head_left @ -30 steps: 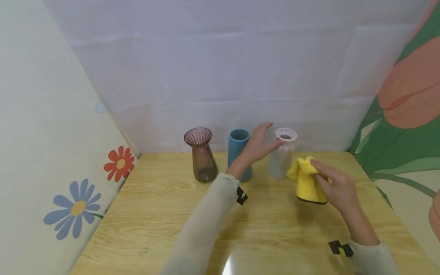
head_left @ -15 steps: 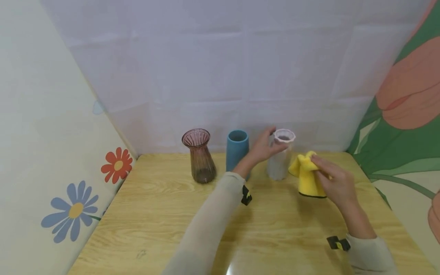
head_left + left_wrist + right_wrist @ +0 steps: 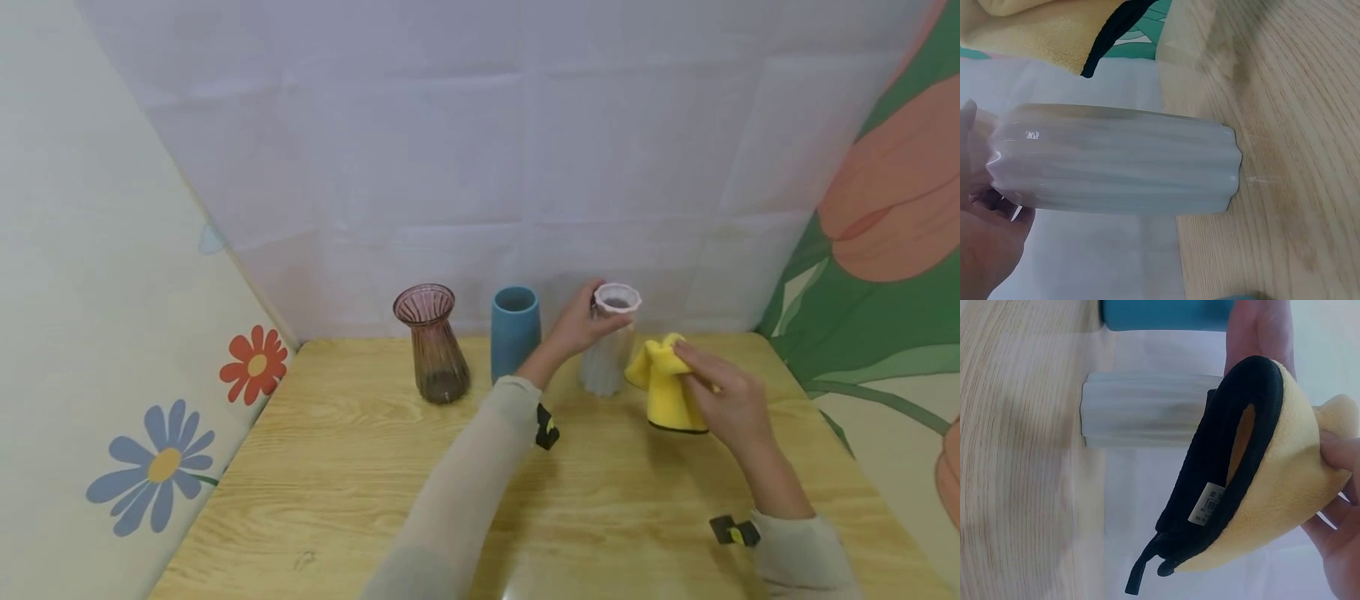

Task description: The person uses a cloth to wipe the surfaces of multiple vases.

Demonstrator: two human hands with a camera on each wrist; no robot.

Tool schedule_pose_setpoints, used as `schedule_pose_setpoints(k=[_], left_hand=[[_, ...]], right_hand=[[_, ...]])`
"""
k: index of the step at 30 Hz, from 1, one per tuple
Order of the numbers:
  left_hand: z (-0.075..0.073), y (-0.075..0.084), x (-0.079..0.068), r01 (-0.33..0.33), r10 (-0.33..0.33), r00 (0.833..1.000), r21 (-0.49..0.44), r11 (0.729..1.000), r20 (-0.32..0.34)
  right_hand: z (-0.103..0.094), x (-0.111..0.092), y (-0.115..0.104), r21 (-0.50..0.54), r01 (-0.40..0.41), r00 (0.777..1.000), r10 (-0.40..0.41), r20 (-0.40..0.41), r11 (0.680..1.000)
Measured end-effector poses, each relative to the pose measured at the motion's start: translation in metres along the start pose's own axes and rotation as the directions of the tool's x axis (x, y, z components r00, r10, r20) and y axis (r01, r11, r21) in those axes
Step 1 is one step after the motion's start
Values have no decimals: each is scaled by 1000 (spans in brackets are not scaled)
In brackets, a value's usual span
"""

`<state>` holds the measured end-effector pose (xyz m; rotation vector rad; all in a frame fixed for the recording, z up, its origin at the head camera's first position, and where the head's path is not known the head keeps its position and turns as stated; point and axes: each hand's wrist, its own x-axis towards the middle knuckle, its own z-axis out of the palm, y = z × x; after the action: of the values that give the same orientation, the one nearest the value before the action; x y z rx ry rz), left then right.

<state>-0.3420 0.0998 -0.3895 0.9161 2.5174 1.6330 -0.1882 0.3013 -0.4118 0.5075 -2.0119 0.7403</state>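
Yellow, plush cloth (image 3: 667,396) hangs from the right hand (image 3: 731,400) in my head feed, its bunched top pinched between thumb and fingers while the lower part drapes loose above the wood-grain table (image 3: 337,467). My right wrist feed gives me the cloth's black edging (image 3: 1266,425) and a small printed label (image 3: 1207,504) (too small for me to read). Further left and a little farther off, I have the left hand (image 3: 579,327) gripping the white vase (image 3: 607,362) by its neck, just below the scalloped rim; thumb on the near side, fingers curled to the far side, the hand spread only as wide as the neck it clasps. That vase stands upright toward the far edge of the table, just beside the cloth, and my left wrist feed shows a gap between the two. Left of it I see the blue vase (image 3: 515,337), partly covered by the left forearm, and farther left the ribbed purple-brown glass vase (image 3: 438,350), neither in a hand's grasp.
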Motion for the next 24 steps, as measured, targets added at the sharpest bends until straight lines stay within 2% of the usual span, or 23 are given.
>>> schedule_pose_setpoints(k=[6,8,16,24], left_hand=[[-1,3,-2,69,-69,998,33,997,-15],[-2,3,-2,74,-74,997,54,996,-6],[-7,0,-7,31,-34,999,101,994,30],[-14,4,-23,20,-29,997,112,993,74]], right_hand=[[2,1,-2,8,-16,999,16,28,1000],[2,1,-3,7,-14,999,14,36,1000],[4,3,-7,2,16,999,-16,28,1000],[7,0,-12,66,90,995,-92,29,994]])
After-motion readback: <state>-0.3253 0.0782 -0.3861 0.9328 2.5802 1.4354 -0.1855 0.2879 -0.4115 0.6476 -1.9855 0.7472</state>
